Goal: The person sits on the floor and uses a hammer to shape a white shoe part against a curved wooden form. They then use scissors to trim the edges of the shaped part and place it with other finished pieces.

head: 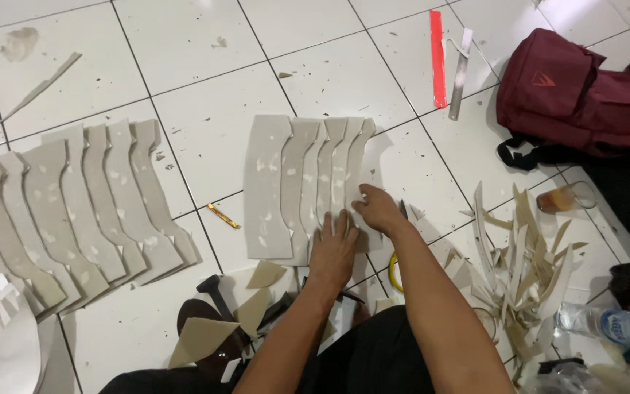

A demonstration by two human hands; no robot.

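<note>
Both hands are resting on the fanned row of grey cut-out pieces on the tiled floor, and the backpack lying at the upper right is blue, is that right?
Not quite: the head view shows the backpack is dark red, not blue. The rest stands: the left hand and right hand rest on the fanned grey cut-out pieces on the tiled floor.

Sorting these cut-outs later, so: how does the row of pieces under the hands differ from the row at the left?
The middle row is shorter, about five pieces, standing upright in the view; the left row is longer and fans out at a slant. Both hands, left and right, rest on the middle row; nothing touches the left row. Both are overlapping beige curved pieces on the tiled floor.
</note>
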